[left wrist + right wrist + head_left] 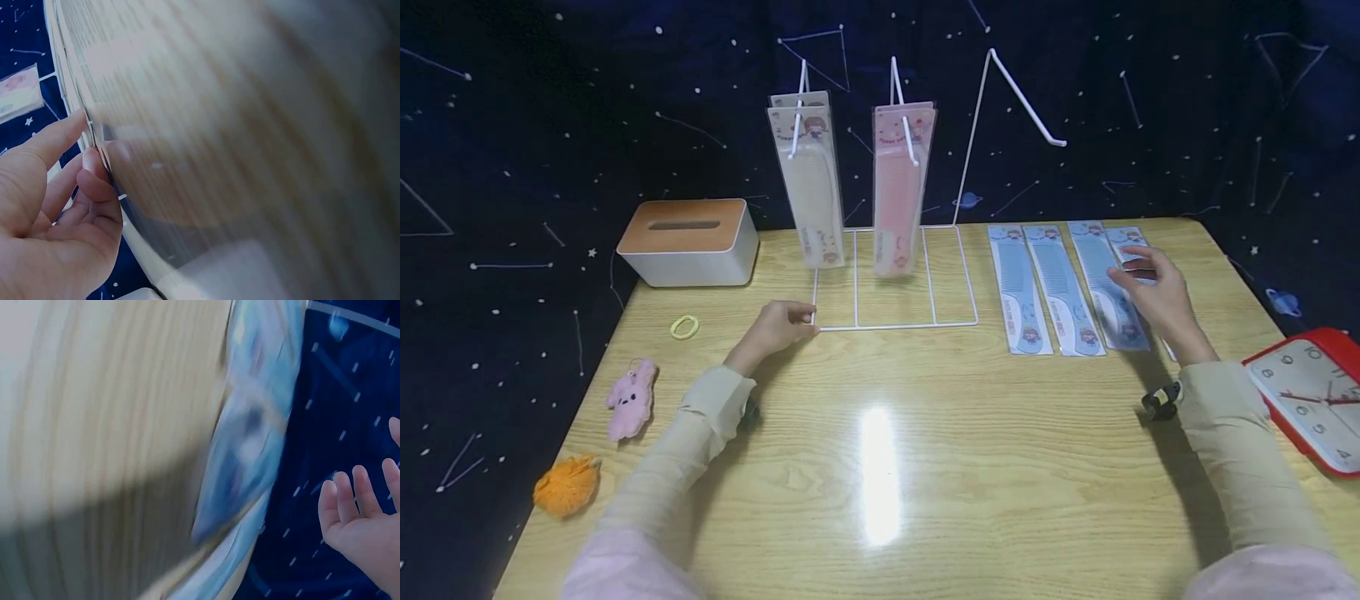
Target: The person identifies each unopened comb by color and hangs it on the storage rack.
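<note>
A white wire display rack [895, 327] stands at the back of the table, with three hooks rising from it. My left hand [778, 323] pinches the front left corner of its base; in the left wrist view the thumb and fingers of that hand [69, 194] meet at the wire. Packaged cream combs [811, 187] hang on the left hook and packaged pink combs [898, 196] on the middle one. The right hook [1026, 98] carries nothing. Over the right part of a row of packaged blue combs [1060, 292], my right hand [1161, 292] hovers with loosely bent fingers, holding nothing.
A tissue box [688, 250] with a wooden lid stands at the back left. Along the left side lie a yellow ring [684, 327], a pink plush toy [631, 402] and an orange knitted item [567, 486]. A red clock [1311, 396] lies at the right edge.
</note>
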Action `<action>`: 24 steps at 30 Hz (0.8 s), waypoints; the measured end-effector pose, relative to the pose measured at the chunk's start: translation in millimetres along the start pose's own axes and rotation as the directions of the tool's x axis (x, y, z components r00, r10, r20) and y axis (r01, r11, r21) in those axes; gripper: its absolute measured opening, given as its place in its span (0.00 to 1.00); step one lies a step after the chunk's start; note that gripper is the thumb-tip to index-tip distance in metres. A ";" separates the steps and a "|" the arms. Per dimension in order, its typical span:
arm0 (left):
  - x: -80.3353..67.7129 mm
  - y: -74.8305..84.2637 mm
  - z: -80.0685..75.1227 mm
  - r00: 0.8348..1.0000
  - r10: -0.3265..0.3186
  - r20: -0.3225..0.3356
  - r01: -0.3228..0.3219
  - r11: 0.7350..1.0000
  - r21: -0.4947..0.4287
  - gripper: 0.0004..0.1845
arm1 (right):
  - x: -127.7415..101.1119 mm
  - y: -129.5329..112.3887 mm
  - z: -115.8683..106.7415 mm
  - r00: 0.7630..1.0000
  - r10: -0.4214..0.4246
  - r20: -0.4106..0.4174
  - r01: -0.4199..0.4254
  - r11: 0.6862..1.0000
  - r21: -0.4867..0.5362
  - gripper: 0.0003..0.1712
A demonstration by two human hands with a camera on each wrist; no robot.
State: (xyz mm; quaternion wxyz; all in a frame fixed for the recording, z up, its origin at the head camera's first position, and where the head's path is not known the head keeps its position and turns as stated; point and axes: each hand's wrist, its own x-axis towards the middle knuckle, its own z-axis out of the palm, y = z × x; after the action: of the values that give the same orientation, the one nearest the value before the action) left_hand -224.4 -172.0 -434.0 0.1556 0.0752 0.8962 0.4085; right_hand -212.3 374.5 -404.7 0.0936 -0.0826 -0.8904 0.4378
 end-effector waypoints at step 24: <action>-2.2 2.5 1.8 0.999 0.035 -0.019 -0.034 0.999 0.030 0.24 | 2.9 59.5 -46.5 0.952 0.297 0.074 -0.253 0.899 -0.357 0.39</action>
State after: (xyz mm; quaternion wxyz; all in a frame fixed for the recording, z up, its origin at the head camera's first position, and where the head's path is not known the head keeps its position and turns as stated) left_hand -221.7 -169.7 -432.8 0.1388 0.0889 0.9023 0.3985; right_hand -200.2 446.5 -423.9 -0.0418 -0.1948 -0.9363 0.2891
